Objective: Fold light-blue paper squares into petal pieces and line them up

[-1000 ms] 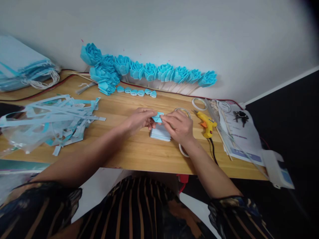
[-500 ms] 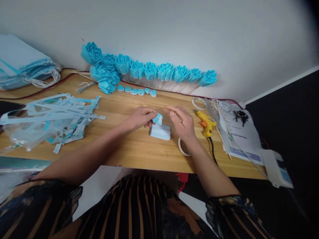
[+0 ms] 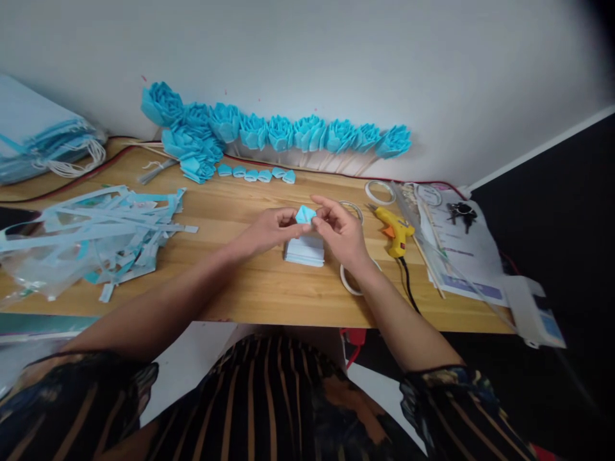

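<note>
Between my two hands is a small folded blue petal point(image 3: 305, 216), held just above the wooden table. My left hand point(image 3: 273, 229) pinches its left side, with the thumb along the lower edge. The fingers of my right hand point(image 3: 342, 232) close on its right corner, the index finger raised. Right below lies a stack of pale cut pieces point(image 3: 304, 251). Several folded blue petals point(image 3: 257, 174) sit in a row farther back. Behind them, blue flowers point(image 3: 281, 133) on thin sticks lean against the wall.
A heap of pale blue strips point(image 3: 120, 224) and clear plastic covers the left side. On the right are a yellow glue gun point(image 3: 394, 232), tape rolls point(image 3: 380, 192), wooden sticks, paper sheets point(image 3: 461, 246) and keys point(image 3: 462, 215). A bagged pile point(image 3: 45, 131) stands back left.
My right hand has come left to the petal and now grips its right corner. The petal has turned, showing a flat blue face with a crease. The view has shifted slightly.
</note>
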Demonstrator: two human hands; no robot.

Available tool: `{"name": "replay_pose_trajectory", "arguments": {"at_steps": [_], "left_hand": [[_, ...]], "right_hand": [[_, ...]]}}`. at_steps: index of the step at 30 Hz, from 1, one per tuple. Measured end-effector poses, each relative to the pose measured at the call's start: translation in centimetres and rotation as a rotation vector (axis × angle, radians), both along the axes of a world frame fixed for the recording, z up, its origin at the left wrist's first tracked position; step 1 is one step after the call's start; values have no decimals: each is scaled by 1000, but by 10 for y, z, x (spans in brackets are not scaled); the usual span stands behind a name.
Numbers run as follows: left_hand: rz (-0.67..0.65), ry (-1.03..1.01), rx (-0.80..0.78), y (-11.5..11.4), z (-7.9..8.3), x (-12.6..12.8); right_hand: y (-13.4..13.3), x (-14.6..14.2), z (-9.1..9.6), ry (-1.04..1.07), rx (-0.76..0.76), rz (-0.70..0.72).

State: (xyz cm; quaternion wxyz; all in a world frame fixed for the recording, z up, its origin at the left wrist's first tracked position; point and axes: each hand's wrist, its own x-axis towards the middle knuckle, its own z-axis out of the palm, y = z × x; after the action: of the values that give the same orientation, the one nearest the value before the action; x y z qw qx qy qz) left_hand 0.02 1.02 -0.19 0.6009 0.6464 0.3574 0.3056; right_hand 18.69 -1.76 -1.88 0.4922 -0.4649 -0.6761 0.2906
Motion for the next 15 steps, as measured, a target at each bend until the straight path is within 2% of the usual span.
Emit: {"name": "replay_pose_trajectory", "arguments": {"at_steps": [8,15], "left_hand": [[101,-53,-19,5,-9,-2],[91,-28,1,3,-6,0]], "right_hand": [[-2,4,4,-13,-15,12],[0,3,1,6,-66,80]]}}
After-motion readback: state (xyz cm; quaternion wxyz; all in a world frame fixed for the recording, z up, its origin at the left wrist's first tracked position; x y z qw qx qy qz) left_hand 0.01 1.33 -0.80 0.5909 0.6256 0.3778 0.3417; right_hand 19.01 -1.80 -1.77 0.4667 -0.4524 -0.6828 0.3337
